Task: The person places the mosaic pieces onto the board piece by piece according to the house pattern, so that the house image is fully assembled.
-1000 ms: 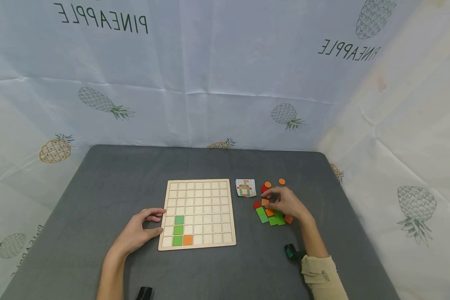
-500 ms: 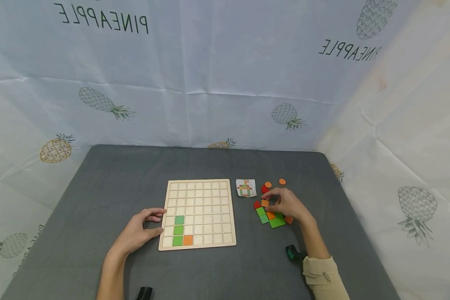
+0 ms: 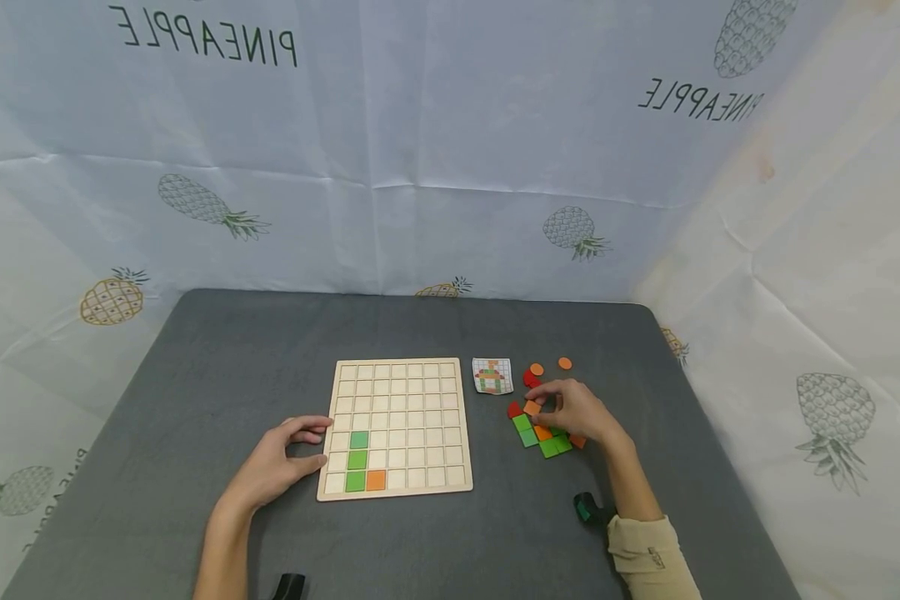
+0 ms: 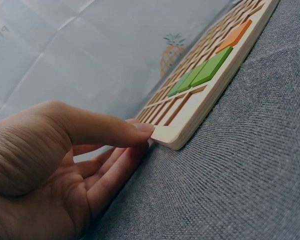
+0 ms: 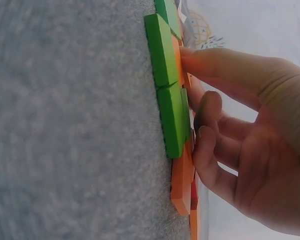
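Note:
A wooden grid board [image 3: 416, 392] lies flat, with several green square tiles [image 3: 357, 460] and one orange tile [image 3: 376, 480] set in its lower left cells. My left hand [image 3: 273, 458] rests at its left edge, thumb apart from the bent fingers. In the left wrist view, the thumb tip [image 4: 142, 129] touches the board near a corner. Over a loose pile on the right, my right hand [image 3: 577, 412] pinches an orange square tile [image 3: 532, 407] between thumb and index finger. Green tiles [image 5: 162, 52] lie under and beside that hand, which hides part of the pile.
A small printed pattern card [image 3: 492, 376] lies between board and pile. Orange round pieces [image 3: 565, 363] and red pieces [image 3: 515, 409] surround the right hand. A black object [image 3: 587, 507] sits by the right wrist, another black object [image 3: 290, 587] at the front edge.
The right hand has shifted slightly down and right, and the orange tile between its fingers has turned. Green tiles below it have slid a little apart. The left hand and board stay still.

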The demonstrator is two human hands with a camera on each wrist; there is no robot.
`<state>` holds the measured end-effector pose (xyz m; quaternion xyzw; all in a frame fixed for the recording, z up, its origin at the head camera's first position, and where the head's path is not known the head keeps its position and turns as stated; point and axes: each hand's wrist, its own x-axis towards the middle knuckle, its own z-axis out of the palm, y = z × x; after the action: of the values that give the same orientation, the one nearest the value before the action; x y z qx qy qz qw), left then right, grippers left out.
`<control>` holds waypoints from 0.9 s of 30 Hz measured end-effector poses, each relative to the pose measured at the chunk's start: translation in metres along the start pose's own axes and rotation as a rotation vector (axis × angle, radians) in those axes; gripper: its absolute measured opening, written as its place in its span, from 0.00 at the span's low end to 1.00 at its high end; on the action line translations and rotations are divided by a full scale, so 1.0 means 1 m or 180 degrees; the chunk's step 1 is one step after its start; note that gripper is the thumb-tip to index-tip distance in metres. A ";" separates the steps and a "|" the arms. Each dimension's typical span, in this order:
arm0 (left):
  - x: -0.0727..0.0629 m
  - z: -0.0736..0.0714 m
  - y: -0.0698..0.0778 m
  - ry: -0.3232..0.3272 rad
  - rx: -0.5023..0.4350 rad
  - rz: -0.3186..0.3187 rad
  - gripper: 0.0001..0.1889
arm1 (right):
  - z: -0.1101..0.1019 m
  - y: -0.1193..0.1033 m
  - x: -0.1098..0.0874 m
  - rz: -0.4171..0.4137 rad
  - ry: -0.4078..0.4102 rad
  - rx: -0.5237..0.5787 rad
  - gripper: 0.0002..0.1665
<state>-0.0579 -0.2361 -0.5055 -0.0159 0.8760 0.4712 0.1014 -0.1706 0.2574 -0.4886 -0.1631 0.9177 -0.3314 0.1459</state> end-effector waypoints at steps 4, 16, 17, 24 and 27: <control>0.000 0.000 0.000 0.0004 -0.0002 -0.0002 0.30 | 0.000 0.001 0.000 -0.0018 -0.0001 -0.0024 0.17; -0.001 -0.001 -0.001 -0.0010 -0.0058 0.0046 0.30 | 0.003 0.004 -0.002 -0.0106 0.0122 -0.0032 0.16; -0.001 -0.001 -0.001 -0.0007 -0.0063 0.0050 0.30 | 0.003 0.004 -0.003 -0.0131 0.0146 -0.0021 0.16; -0.001 -0.001 0.000 0.0000 -0.0070 0.0053 0.30 | 0.004 -0.007 -0.005 -0.0456 0.0204 0.0260 0.18; -0.001 -0.001 0.000 -0.0001 -0.0065 0.0043 0.30 | 0.006 -0.017 -0.006 -0.0558 0.0210 0.0380 0.18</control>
<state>-0.0573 -0.2367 -0.5051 -0.0109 0.8713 0.4807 0.0982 -0.1591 0.2439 -0.4813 -0.2228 0.8829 -0.4022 0.0956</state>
